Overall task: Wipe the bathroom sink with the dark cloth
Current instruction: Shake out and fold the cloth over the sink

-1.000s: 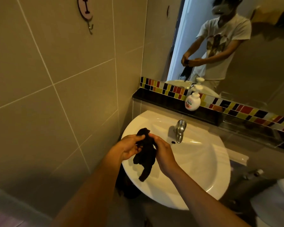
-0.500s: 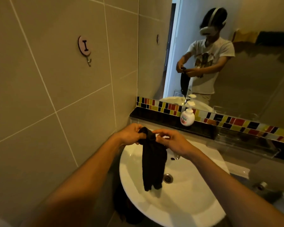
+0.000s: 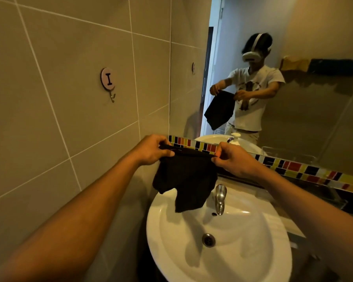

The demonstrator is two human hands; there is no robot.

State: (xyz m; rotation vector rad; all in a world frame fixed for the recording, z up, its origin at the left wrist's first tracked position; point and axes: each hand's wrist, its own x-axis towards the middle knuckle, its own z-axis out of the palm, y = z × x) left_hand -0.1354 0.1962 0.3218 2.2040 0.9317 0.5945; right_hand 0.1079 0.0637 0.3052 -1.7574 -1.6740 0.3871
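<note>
Spread wider than half a second ago: dark fabric cloth (image 3: 184, 178), then hanging as a narrow bunch, now stretched between both hands.

Head view: left hand (image 3: 151, 150) pinched shut on the cloth's top left corner, right hand (image 3: 235, 159) pinched shut on the top right corner. Held up in the air above the back rim of the round white ceramic sink (image 3: 171, 251), lower edge hanging just left of the chrome metal tap (image 3: 220, 198). Mirror (image 3: 314, 108) beyond, over a strip of multicoloured mosaic tiles (image 3: 314, 171).
</note>
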